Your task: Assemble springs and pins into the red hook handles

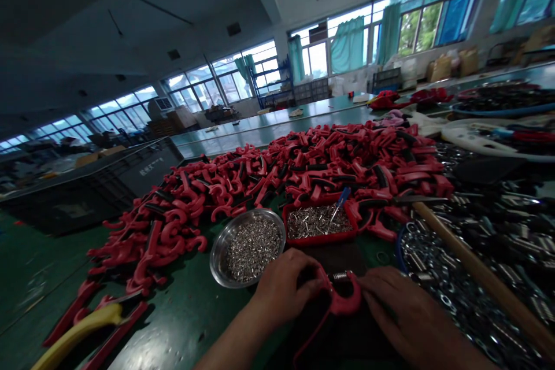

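the left hand (284,286) is pinching a red plastic-coated hook (350,302) above a dark mat (342,259), the right hand (405,309) is closing narrowly on its other side, and the light, stiff-looking piece is offering its curved body as the surest hold, away from the small metal spring (340,276).

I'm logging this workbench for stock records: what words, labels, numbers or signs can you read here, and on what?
"Unreadable": white marking on the side of the black plastic crate, too blurred to read.
No other legible text is visible.
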A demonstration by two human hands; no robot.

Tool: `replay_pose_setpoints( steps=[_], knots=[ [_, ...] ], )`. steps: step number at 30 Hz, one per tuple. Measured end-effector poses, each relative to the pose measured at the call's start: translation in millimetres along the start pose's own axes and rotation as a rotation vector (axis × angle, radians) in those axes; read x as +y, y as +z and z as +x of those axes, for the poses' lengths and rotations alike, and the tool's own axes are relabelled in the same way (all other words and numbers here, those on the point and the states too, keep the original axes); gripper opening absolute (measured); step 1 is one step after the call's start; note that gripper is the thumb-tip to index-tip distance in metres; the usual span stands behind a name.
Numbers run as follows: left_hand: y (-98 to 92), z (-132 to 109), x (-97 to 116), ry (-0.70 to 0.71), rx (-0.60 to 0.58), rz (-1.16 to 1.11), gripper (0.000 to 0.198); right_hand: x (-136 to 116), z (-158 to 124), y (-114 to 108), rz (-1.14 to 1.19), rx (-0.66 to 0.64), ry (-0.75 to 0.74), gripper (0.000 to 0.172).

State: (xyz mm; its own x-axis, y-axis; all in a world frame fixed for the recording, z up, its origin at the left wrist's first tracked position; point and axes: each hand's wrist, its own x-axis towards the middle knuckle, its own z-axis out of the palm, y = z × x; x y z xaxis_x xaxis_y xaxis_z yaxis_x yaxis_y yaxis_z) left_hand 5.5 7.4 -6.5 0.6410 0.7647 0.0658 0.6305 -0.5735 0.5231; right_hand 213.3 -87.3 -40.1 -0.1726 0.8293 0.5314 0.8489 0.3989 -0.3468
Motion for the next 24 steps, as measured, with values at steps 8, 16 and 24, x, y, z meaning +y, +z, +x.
replay_pose_setpoints(
  steps=[8, 16, 24],
  knots=[
    [9.7, -8, -4, -0.129, -0.037, -0.032, 0.054, 6, 5, -7, -0.079, -0.088, 0.078, 0.027],
    [10.2, -7, -4, -0.177, -0.051, -0.146, 0.061, 24, 1, -25, -0.207, -0.328, 0.249, 0.028],
    [19.2, -18, -5, -0.200, 0.016, -0.188, 0.058, 2, 12, -16, -0.112, -0.325, 0.131, 0.028]
  ],
)
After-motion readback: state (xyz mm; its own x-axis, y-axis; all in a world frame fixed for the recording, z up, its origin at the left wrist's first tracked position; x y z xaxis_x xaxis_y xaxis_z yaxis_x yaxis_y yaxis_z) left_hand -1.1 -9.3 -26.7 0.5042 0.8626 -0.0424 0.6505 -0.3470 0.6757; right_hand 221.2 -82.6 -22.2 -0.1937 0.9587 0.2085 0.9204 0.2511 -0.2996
